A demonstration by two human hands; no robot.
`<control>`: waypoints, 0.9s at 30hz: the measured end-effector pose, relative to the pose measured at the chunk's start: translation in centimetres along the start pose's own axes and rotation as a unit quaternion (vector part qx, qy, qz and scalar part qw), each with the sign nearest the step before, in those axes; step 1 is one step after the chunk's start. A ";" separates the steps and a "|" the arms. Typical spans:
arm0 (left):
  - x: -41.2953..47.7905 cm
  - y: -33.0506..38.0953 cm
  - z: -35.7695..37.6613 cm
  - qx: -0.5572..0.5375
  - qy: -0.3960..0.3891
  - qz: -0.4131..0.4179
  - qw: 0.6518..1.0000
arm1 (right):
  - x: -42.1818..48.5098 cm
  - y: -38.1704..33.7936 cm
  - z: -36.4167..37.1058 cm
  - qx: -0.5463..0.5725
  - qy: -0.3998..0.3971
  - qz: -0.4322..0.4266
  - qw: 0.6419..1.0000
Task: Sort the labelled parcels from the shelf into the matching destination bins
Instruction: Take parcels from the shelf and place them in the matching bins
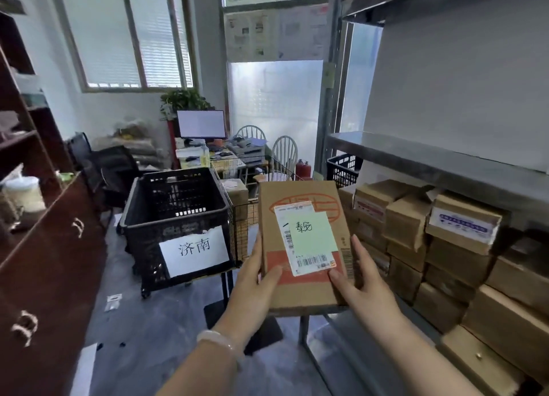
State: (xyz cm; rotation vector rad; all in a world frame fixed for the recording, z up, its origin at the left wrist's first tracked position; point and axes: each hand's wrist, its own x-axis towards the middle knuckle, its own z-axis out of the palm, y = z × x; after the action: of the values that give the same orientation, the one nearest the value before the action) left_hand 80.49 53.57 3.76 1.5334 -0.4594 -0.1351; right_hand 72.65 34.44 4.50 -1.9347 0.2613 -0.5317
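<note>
A grey metal shelf fills the right side, its lower level packed with plain brown cardboard boxes stacked in rows, some bearing white printed labels. To the left stands a dark wooden cabinet with metal handles. Between them, on the floor, sits a black plastic crate with slotted walls; its floor is hidden behind the front wall. A white paper sign taped to its front reads 济南 in handwriting. Just beside the crate on its right is a wire basket, and a cardboard box shows through its mesh. A second black crate stands farther back by the shelf post.

The parcel is held up in the air in front of the shelf, to the right of the crate. It is a flat, rectangular brown cardboard box with orange-red printing, its face turned to the camera. A white shipping label with barcodes is stuck on it, and a pale green note with handwritten characters lies over that.

The left hand grips the parcel's lower left edge, thumb on the front. The right hand holds the lower right edge likewise. A pale bracelet circles the left wrist.
</note>
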 end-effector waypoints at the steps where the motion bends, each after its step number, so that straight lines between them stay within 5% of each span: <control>1: 1.1 0.1 0.1 0.029 0.007 0.002 1.000 | 1.7 0.2 0.2 -0.004 -0.004 -0.009 1.000; 8: 9.9 -1.3 -1.2 0.230 0.036 0.052 0.971 | 12.0 1.6 3.5 -0.009 -0.032 -0.046 0.998; 27: 42.4 -6.8 -13.3 0.217 0.040 0.049 0.974 | 42.3 1.6 18.7 -0.022 -0.012 -0.055 0.998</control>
State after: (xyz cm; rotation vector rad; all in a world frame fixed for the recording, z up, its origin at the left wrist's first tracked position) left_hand 125.23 50.00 6.07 1.9329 -0.5211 0.1121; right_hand 118.76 31.50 7.08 -2.0050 0.1536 -0.5779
